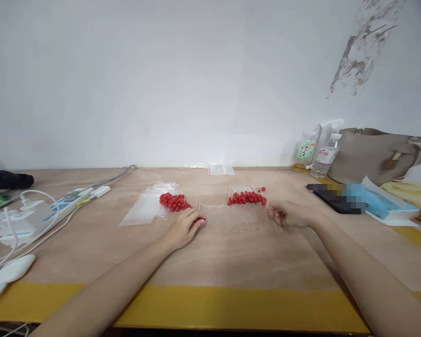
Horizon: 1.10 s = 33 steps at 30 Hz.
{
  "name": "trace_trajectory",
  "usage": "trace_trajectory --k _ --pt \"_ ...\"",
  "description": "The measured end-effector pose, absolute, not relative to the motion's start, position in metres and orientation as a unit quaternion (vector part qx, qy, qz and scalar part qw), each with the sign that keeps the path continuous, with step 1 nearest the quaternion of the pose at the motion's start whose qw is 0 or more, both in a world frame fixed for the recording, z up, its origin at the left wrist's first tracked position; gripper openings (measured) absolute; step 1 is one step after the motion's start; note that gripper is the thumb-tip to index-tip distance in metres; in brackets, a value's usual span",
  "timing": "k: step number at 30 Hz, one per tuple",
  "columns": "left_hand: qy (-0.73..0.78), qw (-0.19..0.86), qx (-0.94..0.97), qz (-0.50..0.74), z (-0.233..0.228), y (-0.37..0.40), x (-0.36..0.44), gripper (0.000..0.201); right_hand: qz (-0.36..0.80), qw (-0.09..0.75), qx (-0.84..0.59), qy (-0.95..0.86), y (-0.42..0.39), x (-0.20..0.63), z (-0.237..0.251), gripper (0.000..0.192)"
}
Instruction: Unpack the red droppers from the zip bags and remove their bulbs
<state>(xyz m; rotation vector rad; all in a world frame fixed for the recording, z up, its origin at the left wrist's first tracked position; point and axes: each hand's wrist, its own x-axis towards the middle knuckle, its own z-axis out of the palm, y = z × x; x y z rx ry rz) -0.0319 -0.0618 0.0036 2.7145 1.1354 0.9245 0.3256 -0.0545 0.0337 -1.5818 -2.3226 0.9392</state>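
My left hand (186,228) rests on the table with its fingers closed on a small red rubber bulb (204,219), only its end showing. Just behind that hand lies a heap of red rubber bulbs (173,201). A row of thin clear tubes (231,217) lies side by side between my hands. Behind the row is a group of tubes with red bulbs on their near ends (247,198). My right hand (284,214), slightly blurred, is to the right of the row with its fingers curled together; what they hold, if anything, I cannot make out.
Clear plastic bags (143,206) lie at the left, another bag (221,169) by the wall. A power strip (66,203) with cables and chargers takes up the far left. At the right are a black phone (333,199), a blue-white packet (389,203), bottles (324,157) and a grey handbag (375,154).
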Motion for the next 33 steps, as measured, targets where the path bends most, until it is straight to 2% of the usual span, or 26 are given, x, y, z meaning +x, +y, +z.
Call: trace_trajectory --k 3,6,8,11,15,19,21,24,28,30,33 --pt "0.356 0.033 0.877 0.320 0.003 -0.061 -0.030 0.018 0.308 0.185 -0.524 -0.772 -0.051 0.332 0.034 0.022" --pt "0.346 0.042 0.873 0.342 0.002 -0.060 -0.023 0.016 0.215 0.253 -0.638 -0.695 -0.042 0.341 0.028 0.009" --pt "0.339 0.046 0.875 0.343 0.001 -0.060 -0.014 0.016 0.237 0.241 -0.670 -0.661 -0.038 0.342 0.022 0.008" --pt "0.316 0.050 0.887 0.332 0.001 -0.062 0.009 0.016 0.342 0.224 -0.641 -0.649 -0.038 0.331 0.015 0.022" --pt "0.281 0.051 0.898 0.335 0.005 -0.059 0.056 0.019 0.423 0.269 -0.597 -0.626 -0.047 0.306 0.019 0.041" --pt "0.286 0.063 0.894 0.338 0.008 -0.046 0.103 0.019 0.489 0.297 -0.487 -0.660 -0.052 0.296 0.027 0.044" --pt "0.310 0.058 0.888 0.335 0.008 -0.037 0.119 0.018 0.479 0.292 -0.490 -0.667 -0.050 0.302 0.025 0.040" --pt "0.336 0.013 0.886 0.320 0.008 -0.023 0.134 0.016 0.418 0.288 -0.571 -0.646 -0.042 0.321 0.018 0.033" --pt "0.334 -0.071 0.908 0.242 0.011 -0.006 0.150 0.023 0.362 0.257 -0.645 -0.622 -0.034 0.341 0.010 0.021" --pt "0.320 -0.096 0.922 0.198 0.013 0.001 0.159 0.026 0.374 0.263 -0.636 -0.621 -0.034 0.341 0.010 0.024" --pt "0.310 -0.106 0.928 0.179 0.012 0.006 0.171 0.020 0.416 0.293 -0.607 -0.611 -0.038 0.332 0.014 0.031"
